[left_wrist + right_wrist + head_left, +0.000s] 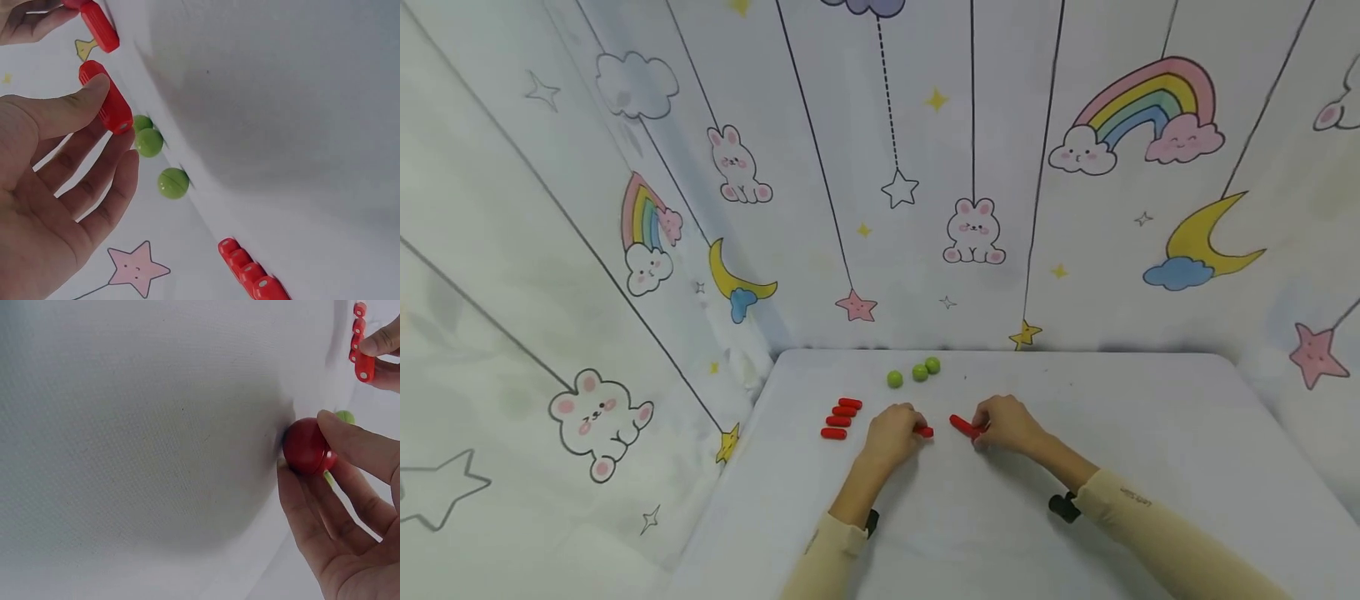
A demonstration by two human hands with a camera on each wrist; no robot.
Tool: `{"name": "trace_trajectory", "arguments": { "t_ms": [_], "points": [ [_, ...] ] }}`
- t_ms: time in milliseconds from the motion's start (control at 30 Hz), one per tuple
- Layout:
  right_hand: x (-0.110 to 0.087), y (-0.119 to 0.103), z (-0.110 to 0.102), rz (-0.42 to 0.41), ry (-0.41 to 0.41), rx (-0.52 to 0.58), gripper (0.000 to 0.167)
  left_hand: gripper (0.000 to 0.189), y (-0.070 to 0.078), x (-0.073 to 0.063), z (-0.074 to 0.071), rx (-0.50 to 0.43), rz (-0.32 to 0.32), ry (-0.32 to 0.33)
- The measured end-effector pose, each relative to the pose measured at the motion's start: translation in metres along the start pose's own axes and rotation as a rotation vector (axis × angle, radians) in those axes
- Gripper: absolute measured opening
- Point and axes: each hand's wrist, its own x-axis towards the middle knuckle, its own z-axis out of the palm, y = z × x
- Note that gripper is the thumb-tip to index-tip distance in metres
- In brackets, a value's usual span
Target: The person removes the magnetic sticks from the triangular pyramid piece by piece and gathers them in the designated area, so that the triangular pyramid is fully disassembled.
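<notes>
My left hand [891,435] pinches a short red ridged stick [106,100] between thumb and fingers, slightly above the white table. To its right, my right hand [1009,423] holds a glossy red ball [304,447] at its fingertips, close to the table surface. A second red stick [962,425] extends from that ball toward the left hand; in the left wrist view this red stick [100,26] appears to meet the ball end-on. A gap separates the left hand's stick from this pair. In the right wrist view the ball largely hides the second stick.
Several red sticks [838,422] lie side by side in a row left of the left hand. Three green balls [920,372] sit near the back of the white table [1150,433]. Behind it hangs a cartoon-printed cloth [820,167].
</notes>
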Motion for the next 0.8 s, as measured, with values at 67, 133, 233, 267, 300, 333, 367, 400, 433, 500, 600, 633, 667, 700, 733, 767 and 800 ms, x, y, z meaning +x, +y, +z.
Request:
{"name": "trace_trajectory", "arguments": {
  "t_ms": [67,133,233,267,300,333,367,400,433,500,600,633,667,700,733,767,800],
  "points": [
    [-0.001,0.0,0.001,0.005,0.003,0.0,0.023,0.016,-0.001,-0.005,-0.002,-0.007,-0.005,0.017],
    [-0.002,0.0,0.001,0.008,0.007,-0.001,0.024,0.016,-0.003,-0.009,-0.005,-0.018,-0.012,0.031],
    [0.0,0.001,0.002,-0.002,0.017,-0.008,0.024,0.017,-0.009,-0.014,-0.008,-0.024,-0.021,0.048],
    [0.0,0.001,0.002,-0.005,0.019,-0.01,0.024,0.018,-0.011,-0.016,-0.009,-0.022,-0.022,0.052],
    [0.001,0.001,0.002,-0.011,0.022,-0.011,0.024,0.018,-0.014,-0.017,-0.01,-0.021,-0.024,0.056],
    [0.001,0.001,0.002,-0.017,0.024,-0.012,0.024,0.018,-0.016,-0.019,-0.011,-0.021,-0.026,0.056],
    [0.0,0.001,0.002,-0.024,0.025,-0.014,0.024,0.018,-0.018,-0.021,-0.012,-0.018,-0.028,0.059],
    [0.0,0.001,0.002,-0.025,0.025,-0.011,0.024,0.018,-0.02,-0.023,-0.014,-0.022,-0.032,0.059],
    [-0.001,0.001,0.002,-0.026,0.024,-0.011,0.024,0.018,-0.022,-0.025,-0.015,-0.023,-0.037,0.059],
    [-0.001,0.002,0.003,-0.03,0.026,-0.011,0.024,0.019,-0.026,-0.029,-0.019,-0.024,-0.044,0.057],
    [0.0,0.004,0.003,-0.022,0.028,-0.009,0.025,0.019,-0.033,-0.035,-0.023,-0.03,-0.059,0.052],
    [0.0,0.005,0.003,-0.022,0.029,-0.01,0.025,0.019,-0.036,-0.037,-0.024,-0.03,-0.066,0.051],
    [0.0,0.006,0.004,-0.024,0.029,-0.006,0.025,0.019,-0.039,-0.039,-0.025,-0.032,-0.069,0.055],
    [0.0,0.006,0.004,-0.024,0.03,-0.005,0.026,0.019,-0.042,-0.041,-0.027,-0.034,-0.078,0.056],
    [0.0,0.007,0.004,-0.024,0.03,0.0,0.026,0.019,-0.045,-0.044,-0.028,-0.036,-0.082,0.062],
    [0.0,0.007,0.004,-0.024,0.029,0.003,0.026,0.02,-0.047,-0.046,-0.03,-0.036,-0.087,0.07],
    [0.0,0.007,0.004,-0.024,0.03,0.004,0.026,0.02,-0.05,-0.048,-0.031,-0.035,-0.094,0.077]
  ]
}}
